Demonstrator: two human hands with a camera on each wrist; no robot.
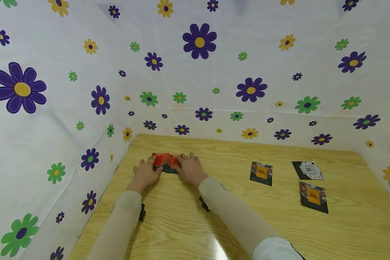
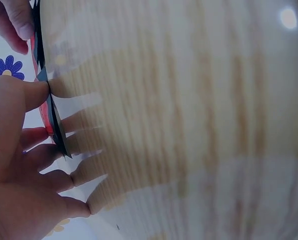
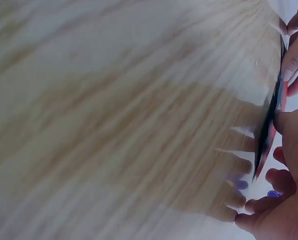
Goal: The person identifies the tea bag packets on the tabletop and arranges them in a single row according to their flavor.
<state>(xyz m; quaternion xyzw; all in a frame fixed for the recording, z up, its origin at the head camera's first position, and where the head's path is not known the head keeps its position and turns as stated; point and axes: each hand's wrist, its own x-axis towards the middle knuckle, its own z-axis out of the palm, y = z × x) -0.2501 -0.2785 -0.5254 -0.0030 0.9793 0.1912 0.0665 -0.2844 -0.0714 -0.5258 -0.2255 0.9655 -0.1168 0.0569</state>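
Two small flat red-and-black packets lie side by side near the table's back left corner, their inner edges meeting. On the left packet, my left hand has its thumb at the near edge and its index finger at the far left corner. My right hand holds the right packet by its right side, thumb in front and fingers behind. In the left wrist view, the left packet's dark edge tilts slightly off the tabletop. Fingertips of both hands touch the wood. Print on these packets is too small to read.
On the right of the wooden table lie a dark packet with a yellow label, a similar packet nearer the front, and a black-and-white packet behind it. White flower-patterned cloth walls the back and sides.
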